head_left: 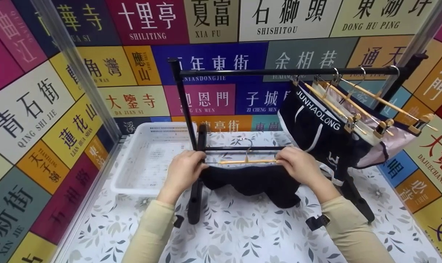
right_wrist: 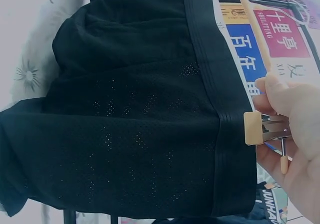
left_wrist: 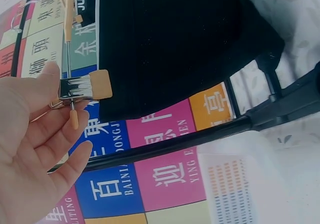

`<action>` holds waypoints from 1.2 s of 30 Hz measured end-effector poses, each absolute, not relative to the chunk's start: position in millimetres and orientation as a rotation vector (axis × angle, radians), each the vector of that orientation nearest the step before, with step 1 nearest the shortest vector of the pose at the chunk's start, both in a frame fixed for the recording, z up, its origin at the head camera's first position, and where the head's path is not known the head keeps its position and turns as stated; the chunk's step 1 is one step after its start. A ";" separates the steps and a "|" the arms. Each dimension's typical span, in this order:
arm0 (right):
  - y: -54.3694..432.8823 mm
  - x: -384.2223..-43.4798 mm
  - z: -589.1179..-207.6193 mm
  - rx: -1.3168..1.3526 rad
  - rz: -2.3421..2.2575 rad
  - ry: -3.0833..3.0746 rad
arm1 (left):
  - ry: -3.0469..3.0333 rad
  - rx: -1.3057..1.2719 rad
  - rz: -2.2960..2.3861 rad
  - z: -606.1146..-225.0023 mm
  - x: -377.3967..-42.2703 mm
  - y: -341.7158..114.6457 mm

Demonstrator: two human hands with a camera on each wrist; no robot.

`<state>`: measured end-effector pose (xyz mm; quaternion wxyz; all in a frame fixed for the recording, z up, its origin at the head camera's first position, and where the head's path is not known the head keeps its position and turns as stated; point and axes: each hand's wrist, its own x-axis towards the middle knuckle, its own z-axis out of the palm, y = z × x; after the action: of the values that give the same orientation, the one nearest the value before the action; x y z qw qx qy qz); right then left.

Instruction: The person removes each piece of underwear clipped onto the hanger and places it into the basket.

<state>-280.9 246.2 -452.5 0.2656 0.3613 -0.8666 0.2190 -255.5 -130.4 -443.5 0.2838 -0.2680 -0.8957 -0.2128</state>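
A wooden clip hanger (head_left: 239, 161) is held level in front of the rack, its metal hook upward. Black underpants (head_left: 250, 184) with a wide waistband and perforated fabric hang from its clips. My left hand (head_left: 186, 170) grips the hanger's left end, thumb at the metal-and-wood clip (left_wrist: 101, 84) that bites the waistband. At the other end my right hand (head_left: 299, 164) pinches the bar, thumb and finger beside the second clip (right_wrist: 253, 128), which is also on the waistband. The cloth drapes down between both hands.
A black garment rack (head_left: 242, 72) stands on the leaf-patterned tabletop (head_left: 221, 233). At its right, dark printed boxer briefs (head_left: 308, 120) and pink ones (head_left: 374, 157) hang from clip hangers. A white plastic basket (head_left: 120, 179) sits at the left. Sign-covered walls (head_left: 202, 22) enclose the table.
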 end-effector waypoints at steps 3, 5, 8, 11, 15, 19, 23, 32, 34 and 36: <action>244.7 -281.8 -458.7 0.971 0.582 -2.348 | -2.417 -0.711 -0.569 -449.5 -254.8 -131.3; 243.9 -282.5 -463.1 0.969 0.577 -2.348 | -2.427 -0.706 -0.564 -453.1 -254.7 -132.0; 242.8 -283.5 -469.0 0.970 0.578 -2.340 | -2.438 -0.700 -0.550 -457.6 -254.5 -132.8; 241.9 -284.5 -474.0 0.975 0.576 -2.328 | -2.447 -0.693 -0.545 -461.2 -254.5 -133.3; 240.6 -285.1 -478.8 0.988 0.578 -2.324 | -2.465 -0.684 -0.552 -464.6 -254.0 -133.5; 239.7 -285.1 -483.0 0.989 0.587 -2.331 | -2.496 -0.663 -0.551 -467.0 -252.9 -132.7; 239.2 -284.7 -487.3 0.975 0.586 -2.338 | -2.505 -0.651 -0.547 -471.8 -253.2 -132.2; 238.0 -285.9 -496.1 0.971 0.582 -2.351 | -2.511 -0.643 -0.549 -483.4 -254.6 -133.2; 237.4 -285.9 -497.1 0.973 0.580 -2.355 | -2.516 -0.636 -0.554 -484.5 -255.2 -133.4; 236.9 -285.9 -498.0 0.973 0.576 -2.356 | -2.521 -0.629 -0.552 -485.3 -255.3 -133.5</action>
<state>-285.9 236.9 -498.0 0.2609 0.3595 -0.8703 0.2126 -255.3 -133.5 -485.3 0.2405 -0.2298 -0.9212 -0.2018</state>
